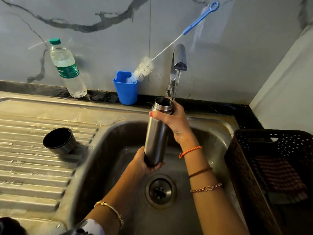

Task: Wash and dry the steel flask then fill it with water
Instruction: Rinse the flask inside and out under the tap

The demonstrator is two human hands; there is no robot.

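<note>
The steel flask (156, 133) stands upright over the sink basin (108, 150), its open mouth right under the tap (179, 58). A thin stream of water runs from the tap into the mouth. My right hand (172, 122) grips the flask near its neck. My left hand (144, 162) cups and holds its base. The flask's cap (58, 140) lies on its side on the ribbed draining board (33, 167) to the left.
A blue cup (126, 91) holding a long bottle brush (144, 67) stands at the wall behind the sink. A plastic water bottle (66, 68) leans against the wall at left. A dark perforated basket (264, 160) with a checked cloth (281, 175) sits at right.
</note>
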